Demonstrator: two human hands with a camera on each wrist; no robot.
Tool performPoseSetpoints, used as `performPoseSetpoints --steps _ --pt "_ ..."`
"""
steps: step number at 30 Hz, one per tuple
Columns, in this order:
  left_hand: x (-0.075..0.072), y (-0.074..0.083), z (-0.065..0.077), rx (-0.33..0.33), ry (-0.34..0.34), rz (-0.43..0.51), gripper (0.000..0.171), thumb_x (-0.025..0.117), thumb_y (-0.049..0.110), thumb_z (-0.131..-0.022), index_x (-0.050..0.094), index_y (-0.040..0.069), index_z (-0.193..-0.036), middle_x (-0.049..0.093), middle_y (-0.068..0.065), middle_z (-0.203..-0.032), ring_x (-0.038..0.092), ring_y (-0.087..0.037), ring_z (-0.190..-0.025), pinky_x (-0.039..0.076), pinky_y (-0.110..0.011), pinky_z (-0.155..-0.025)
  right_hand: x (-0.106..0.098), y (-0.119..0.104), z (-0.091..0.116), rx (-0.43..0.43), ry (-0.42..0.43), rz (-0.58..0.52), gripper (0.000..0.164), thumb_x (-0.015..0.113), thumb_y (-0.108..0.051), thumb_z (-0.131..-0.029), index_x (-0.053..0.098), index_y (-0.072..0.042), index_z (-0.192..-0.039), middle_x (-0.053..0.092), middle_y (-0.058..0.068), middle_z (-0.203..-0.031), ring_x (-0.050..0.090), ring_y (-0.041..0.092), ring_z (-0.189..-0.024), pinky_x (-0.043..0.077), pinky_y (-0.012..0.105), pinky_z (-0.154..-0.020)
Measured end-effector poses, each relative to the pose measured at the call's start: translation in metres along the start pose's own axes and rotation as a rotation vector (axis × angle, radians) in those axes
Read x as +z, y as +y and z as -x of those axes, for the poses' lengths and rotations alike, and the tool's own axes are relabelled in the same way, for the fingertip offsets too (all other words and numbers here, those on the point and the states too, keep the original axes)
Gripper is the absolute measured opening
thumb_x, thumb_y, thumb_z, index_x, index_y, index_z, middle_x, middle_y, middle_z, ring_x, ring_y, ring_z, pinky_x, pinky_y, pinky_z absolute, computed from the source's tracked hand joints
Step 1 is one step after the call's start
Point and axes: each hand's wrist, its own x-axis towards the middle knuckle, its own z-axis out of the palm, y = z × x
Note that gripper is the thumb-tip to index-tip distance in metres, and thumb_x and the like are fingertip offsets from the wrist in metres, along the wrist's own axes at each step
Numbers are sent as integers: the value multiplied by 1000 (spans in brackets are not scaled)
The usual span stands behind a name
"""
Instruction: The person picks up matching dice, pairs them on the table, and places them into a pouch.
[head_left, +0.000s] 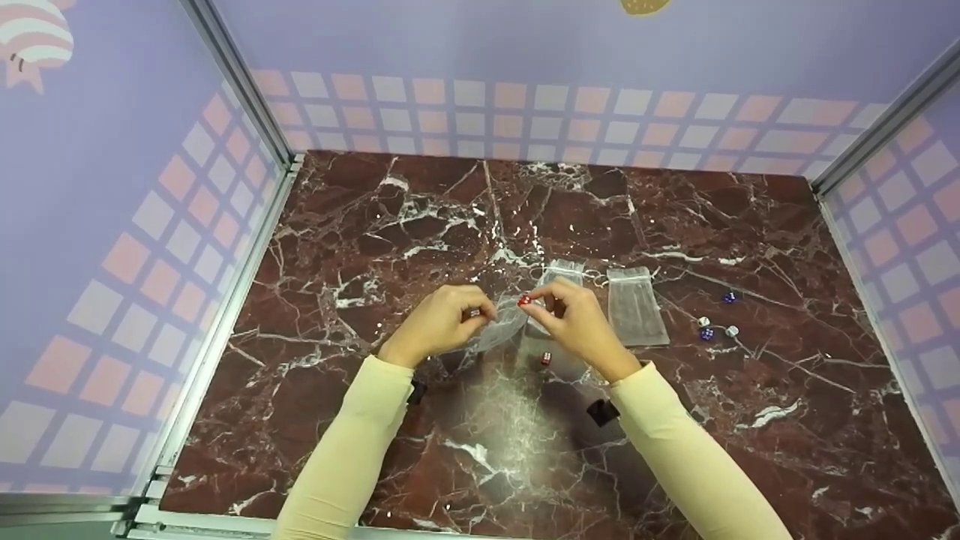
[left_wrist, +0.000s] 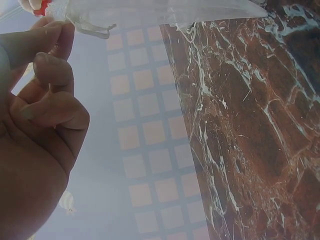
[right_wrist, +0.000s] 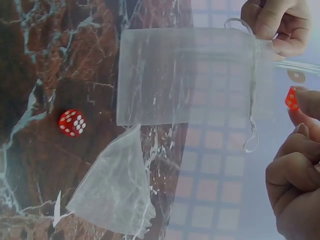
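My left hand (head_left: pixel 442 319) pinches the mouth edge of a sheer white drawstring bag (right_wrist: pixel 185 77), which hangs spread out with its cord loops dangling. Just right of the bag's mouth, my right hand (head_left: pixel 577 319) holds a red die (head_left: pixel 524 300) with white dots between thumb and forefinger. In the right wrist view this die (right_wrist: pixel 291 98) is beside the mouth, outside the bag. A second red die (right_wrist: pixel 72 123) lies on the table below the hands. Behind the right hand lies another sheer bag (head_left: pixel 564 270), partly covered by it.
To the right of my right hand a further sheer bag (head_left: pixel 637 307) lies flat on the dark red marbled table (head_left: pixel 450 465). Farther right are blue dice (head_left: pixel 730 298) and pale dice (head_left: pixel 732 331). Patterned lilac panels (head_left: pixel 525 45) enclose the back and sides.
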Motion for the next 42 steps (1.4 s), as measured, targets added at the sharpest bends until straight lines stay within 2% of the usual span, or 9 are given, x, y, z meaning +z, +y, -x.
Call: performPoseSetpoints --steps 6,13,22,30,38,42 --pt "1 0 0 4 -1 -5 9 70 6 -90 76 13 -92 70 1 -91 60 -9 -77 52 -25 -73 3 -2 -7 35 -66 38 14 78 -15 -86 75 -4 -93 52 -2 -73 46 10 -62 40 22 -54" --pt "1 1 -1 21 1 -2 11 71 4 -89 76 13 -91 70 1 -90 61 -10 -77 52 -28 -74 4 -4 -9 60 -104 52 15 77 -16 -87 74 -3 -95 52 11 -71 40 12 -61 34 23 -54" --pt "2 -1 -2 39 17 5 10 70 2 -87 75 10 -90 70 3 -89 60 -10 -75 52 -27 -72 5 -2 -6 53 -109 41 16 73 -15 -90 74 -1 -98 52 -2 -73 43 11 -59 37 22 -52" --pt "4 -2 -1 18 41 -4 16 69 -1 -84 75 13 -89 69 7 -88 60 -9 -75 54 -31 -71 3 0 -2 27 -115 33 10 69 -10 -93 74 -2 -96 56 -1 -75 46 10 -61 40 23 -53" --pt "2 2 -1 -45 50 -46 14 67 0 -84 74 11 -90 68 6 -89 59 -10 -73 51 -25 -68 2 1 1 -14 -124 22 8 69 -5 -91 73 -1 -96 55 -2 -74 45 10 -61 40 23 -53" --pt "2 2 -2 -56 57 -64 14 66 0 -84 73 11 -90 68 5 -89 61 -13 -75 51 -25 -69 4 2 2 -32 -133 43 6 71 -2 -88 73 -2 -94 51 -3 -73 43 10 -61 39 23 -54"
